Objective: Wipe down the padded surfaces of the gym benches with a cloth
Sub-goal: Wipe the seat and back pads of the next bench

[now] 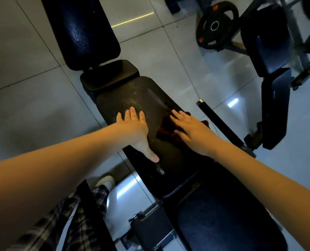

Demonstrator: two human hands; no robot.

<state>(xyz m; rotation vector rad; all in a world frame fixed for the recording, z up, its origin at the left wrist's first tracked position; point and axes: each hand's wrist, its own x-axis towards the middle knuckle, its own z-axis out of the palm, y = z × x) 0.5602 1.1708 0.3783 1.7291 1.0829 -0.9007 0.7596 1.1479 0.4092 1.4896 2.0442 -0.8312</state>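
A black padded bench pad (143, 100) runs from the centre toward the lower right, its surface dull and scuffed. My left hand (136, 129) lies flat on the pad with fingers spread, holding nothing. My right hand (190, 131) presses flat on a dark red cloth (166, 129) that lies on the pad's right side; part of the cloth hangs past the edge. A second dark pad (223, 218) continues below toward me.
Another bench's seat pad (110, 73) and long back pad (81, 29) stand ahead. A third bench (266, 48) stands at the right, with a black weight plate (215, 26) leaning near it. A black bar (217, 120) lies right of my bench. Grey tiled floor surrounds everything.
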